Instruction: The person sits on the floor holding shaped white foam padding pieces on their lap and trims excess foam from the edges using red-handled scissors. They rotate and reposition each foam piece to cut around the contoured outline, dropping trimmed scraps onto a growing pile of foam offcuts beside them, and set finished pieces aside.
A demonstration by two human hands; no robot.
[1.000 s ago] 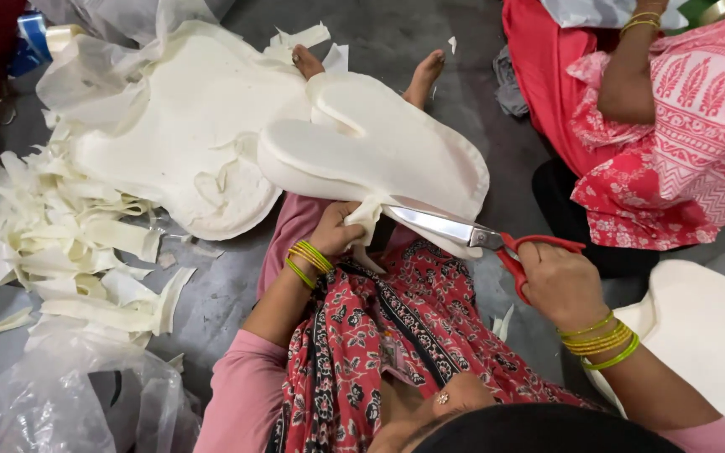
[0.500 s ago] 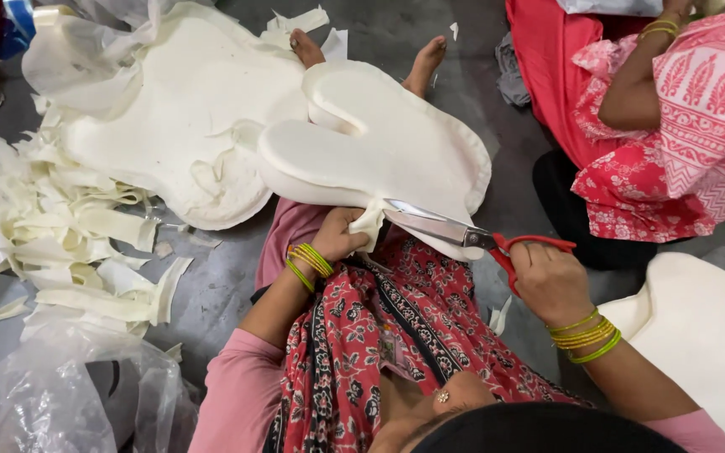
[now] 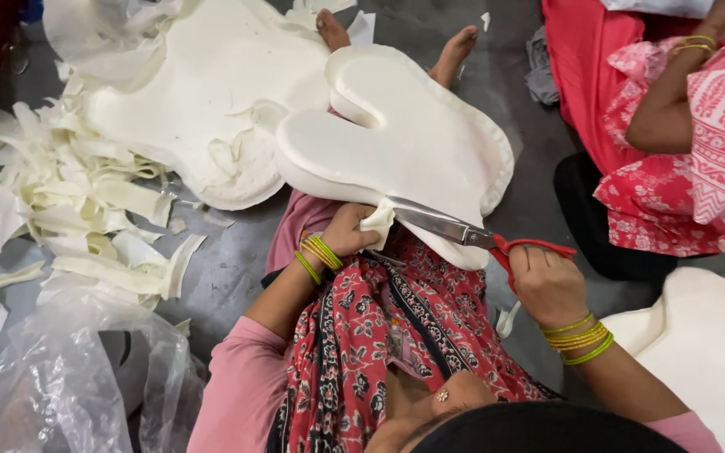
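- A cream foam piece (image 3: 404,134), shaped w/ rounded lobes, is rested across the person's lap, over the red patterned cloth (image 3: 396,327).
- The right hand (image 3: 547,281) is closed round the red handles of a pair of scissors (image 3: 463,231); the finger loops are mostly covered by the fingers, so the exact hold can't be made out.
- The scissor blades are laid along the near edge of the foam piece; the tips are hidden under a strip of trimmed foam (image 3: 377,223), so whether the blades are open or shut can't be told.
- That strip is pinched in the left hand (image 3: 346,239), grip closed on it, just beside the blades & touching the foam edge.
- Green & yellow bangles are worn on both wrists.
- A second, larger foam piece (image 3: 211,109) is laid on the floor (image 3: 228,268) beyond, partly overlapped by the first.
- A heap of foam offcuts (image 3: 77,201) is spread at left; clear plastic sheet (image 3: 69,377) is bunched at lower left, its contents unclear.
- Another foam piece (image 3: 706,344) is cut off at the lower right edge.
- Another person's arm (image 3: 665,101) in red print is seen at upper right; the hand is cut off by the frame.
- Two bare feet are seen past the foam, toes only.
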